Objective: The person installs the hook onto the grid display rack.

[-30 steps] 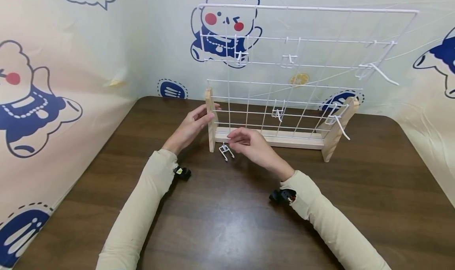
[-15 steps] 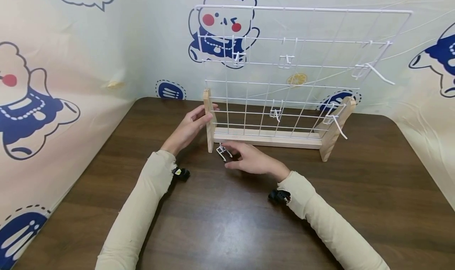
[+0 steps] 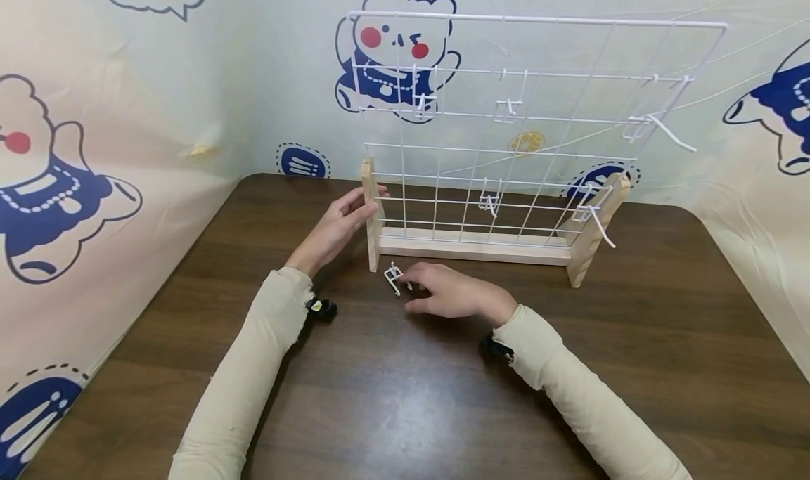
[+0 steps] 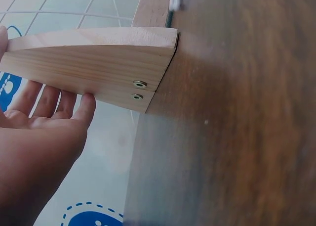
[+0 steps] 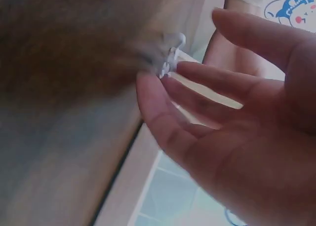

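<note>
A white wire grid panel stands in a wooden base on the dark wooden table. My left hand rests with straight fingers against the base's left wooden upright; the left wrist view shows those fingers behind the wooden foot. A small white wire hook lies on the table just in front of that upright. My right hand lies low over the table, its fingertips touching the hook, the fingers nearly straight.
Several white hooks hang on the grid, among them one at the upper left, one in the lower middle and a long one at the upper right. Cartoon-printed walls close the table at the left and the back.
My right hand has come down from in front of the base to the table and reached the loose hook, which has shifted slightly towards me. The left hand has stayed on the upright.
</note>
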Available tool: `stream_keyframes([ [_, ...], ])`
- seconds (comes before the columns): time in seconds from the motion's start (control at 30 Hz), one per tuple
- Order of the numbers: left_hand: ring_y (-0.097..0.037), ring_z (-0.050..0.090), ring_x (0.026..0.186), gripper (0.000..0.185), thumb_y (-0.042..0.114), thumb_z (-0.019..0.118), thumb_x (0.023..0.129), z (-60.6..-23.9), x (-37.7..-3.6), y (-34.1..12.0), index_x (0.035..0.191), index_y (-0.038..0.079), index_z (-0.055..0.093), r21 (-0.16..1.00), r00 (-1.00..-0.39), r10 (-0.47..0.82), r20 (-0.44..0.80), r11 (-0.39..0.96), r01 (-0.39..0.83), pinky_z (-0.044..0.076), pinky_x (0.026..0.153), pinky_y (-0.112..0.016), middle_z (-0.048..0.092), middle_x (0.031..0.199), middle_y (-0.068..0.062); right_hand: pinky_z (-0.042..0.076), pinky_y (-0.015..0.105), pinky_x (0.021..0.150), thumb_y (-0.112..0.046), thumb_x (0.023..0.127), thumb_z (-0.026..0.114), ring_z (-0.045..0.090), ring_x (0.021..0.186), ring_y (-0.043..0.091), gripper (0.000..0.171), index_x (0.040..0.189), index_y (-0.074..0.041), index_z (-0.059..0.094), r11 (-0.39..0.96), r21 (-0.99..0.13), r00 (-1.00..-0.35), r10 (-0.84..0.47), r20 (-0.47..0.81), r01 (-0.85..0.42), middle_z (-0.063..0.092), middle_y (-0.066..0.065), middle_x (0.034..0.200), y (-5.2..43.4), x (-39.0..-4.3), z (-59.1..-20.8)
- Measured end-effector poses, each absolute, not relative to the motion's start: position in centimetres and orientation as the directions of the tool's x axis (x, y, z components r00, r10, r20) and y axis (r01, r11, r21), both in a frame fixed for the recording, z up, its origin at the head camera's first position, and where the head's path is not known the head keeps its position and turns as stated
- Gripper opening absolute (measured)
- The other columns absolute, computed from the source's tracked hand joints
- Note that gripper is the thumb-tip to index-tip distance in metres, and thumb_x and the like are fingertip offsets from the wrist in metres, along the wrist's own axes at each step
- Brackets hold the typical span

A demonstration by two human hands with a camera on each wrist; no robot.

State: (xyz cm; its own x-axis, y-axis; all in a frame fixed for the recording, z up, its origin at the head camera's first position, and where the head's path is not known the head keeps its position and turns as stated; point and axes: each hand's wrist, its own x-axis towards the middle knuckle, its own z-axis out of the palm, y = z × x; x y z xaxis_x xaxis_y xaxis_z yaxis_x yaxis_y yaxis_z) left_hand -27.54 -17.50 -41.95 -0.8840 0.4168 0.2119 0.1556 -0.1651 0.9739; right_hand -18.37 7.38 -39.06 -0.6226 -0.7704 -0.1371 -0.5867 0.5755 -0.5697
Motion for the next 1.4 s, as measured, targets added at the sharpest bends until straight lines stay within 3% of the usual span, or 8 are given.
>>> stream_keyframes([
  [0.1, -0.03, 0.034, 0.142, 0.046, 0.019, 0.056, 0.102, -41.9, -27.5, -17.6, 0.145, 0.005, 0.045, 0.974, -0.884, 0.419, 0.21, -0.165, 0.153, 0.022, 0.119, -0.049, 0.038, 0.152, -0.02, 0.051, 0.033, 0.087, -0.018, 0.097, 0.065, 0.062, 0.099, 0.023, 0.04, 0.129, 0.004, 0.061, 0.589, -0.542, -0.603, -0.778, -0.179, -0.599, 0.064, 0.015, 0.121, 7.4, -18.0, -38.4],
  [0.3, -0.024, 0.037, 0.141, 0.046, 0.02, 0.054, 0.103, -41.9, -27.5, -17.6, 0.145, 0.005, 0.044, 0.977, -0.879, 0.428, 0.208, -0.137, 0.165, 0.02, 0.12, -0.049, 0.041, 0.151, -0.017, 0.051, 0.022, 0.069, -0.013, 0.096, 0.065, 0.062, 0.075, 0.006, 0.018, 0.106, 0.0, 0.071, 0.564, -0.6, -0.587, -0.788, -0.185, -0.568, 0.072, 0.001, 0.087, 8.1, -18.3, -37.7],
  [0.47, -0.027, 0.035, 0.142, 0.047, 0.019, 0.054, 0.103, -41.9, -27.6, -17.6, 0.147, 0.003, 0.043, 0.977, -0.88, 0.43, 0.205, -0.14, 0.159, 0.02, 0.12, -0.049, 0.04, 0.152, -0.018, 0.052, 0.029, 0.077, -0.007, 0.091, 0.069, 0.063, 0.083, 0.015, 0.015, 0.104, -0.001, 0.069, 0.592, -0.579, -0.686, -0.724, -0.076, -0.561, 0.07, 0.005, 0.092, 8.4, -18.7, -38.0],
  [0.6, -0.03, 0.032, 0.143, 0.047, 0.019, 0.054, 0.103, -41.9, -27.7, -17.5, 0.146, 0.006, 0.044, 0.977, -0.88, 0.428, 0.203, -0.145, 0.155, 0.02, 0.119, -0.051, 0.039, 0.152, -0.018, 0.046, 0.039, 0.099, -0.003, 0.087, 0.073, 0.059, 0.113, 0.025, 0.039, 0.124, 0.002, 0.062, 0.568, -0.541, -0.666, -0.746, -0.021, -0.619, 0.065, 0.013, 0.12, 8.2, -18.9, -38.8],
  [0.67, -0.03, 0.032, 0.143, 0.046, 0.019, 0.054, 0.103, -41.9, -27.7, -17.5, 0.146, 0.006, 0.045, 0.978, -0.881, 0.428, 0.203, -0.14, 0.157, 0.02, 0.119, -0.051, 0.04, 0.151, -0.016, 0.043, 0.04, 0.103, -0.003, 0.086, 0.074, 0.056, 0.118, 0.026, 0.04, 0.124, 0.002, 0.063, 0.563, -0.518, -0.646, -0.763, -0.025, -0.644, 0.064, 0.012, 0.125, 8.1, -18.9, -39.2],
  [0.9, -0.024, 0.035, 0.142, 0.049, 0.021, 0.054, 0.103, -41.8, -27.6, -17.4, 0.147, 0.003, 0.042, 0.98, -0.88, 0.433, 0.196, -0.119, 0.16, 0.021, 0.12, -0.048, 0.041, 0.152, -0.014, 0.045, 0.031, 0.071, -0.003, 0.087, 0.074, 0.058, 0.086, 0.026, 0.009, 0.094, -0.005, 0.07, 0.584, -0.549, -0.663, -0.746, -0.071, -0.598, 0.067, 0.007, 0.093, 8.0, -18.9, -39.6],
  [1.2, -0.025, 0.035, 0.142, 0.045, 0.019, 0.053, 0.103, -42.0, -27.8, -17.5, 0.146, 0.005, 0.044, 0.977, -0.878, 0.432, 0.207, -0.14, 0.161, 0.021, 0.12, -0.048, 0.041, 0.151, -0.017, 0.048, 0.026, 0.072, -0.009, 0.081, 0.082, 0.06, 0.083, 0.018, 0.025, 0.101, -0.005, 0.068, 0.571, -0.57, -0.639, -0.763, -0.102, -0.591, 0.066, 0.005, 0.088, 7.8, -19.0, -40.0],
  [1.4, -0.023, 0.037, 0.14, 0.045, 0.02, 0.054, 0.103, -42.0, -27.6, -17.7, 0.146, 0.008, 0.045, 0.98, -0.887, 0.42, 0.193, -0.121, 0.156, 0.022, 0.12, -0.046, 0.045, 0.149, -0.01, 0.045, 0.024, 0.063, -0.014, 0.08, 0.085, 0.053, 0.07, 0.009, 0.023, 0.09, -0.008, 0.064, 0.616, -0.578, -0.648, -0.738, -0.187, -0.535, 0.061, 0.0, 0.078, 7.4, -18.6, -40.1],
])
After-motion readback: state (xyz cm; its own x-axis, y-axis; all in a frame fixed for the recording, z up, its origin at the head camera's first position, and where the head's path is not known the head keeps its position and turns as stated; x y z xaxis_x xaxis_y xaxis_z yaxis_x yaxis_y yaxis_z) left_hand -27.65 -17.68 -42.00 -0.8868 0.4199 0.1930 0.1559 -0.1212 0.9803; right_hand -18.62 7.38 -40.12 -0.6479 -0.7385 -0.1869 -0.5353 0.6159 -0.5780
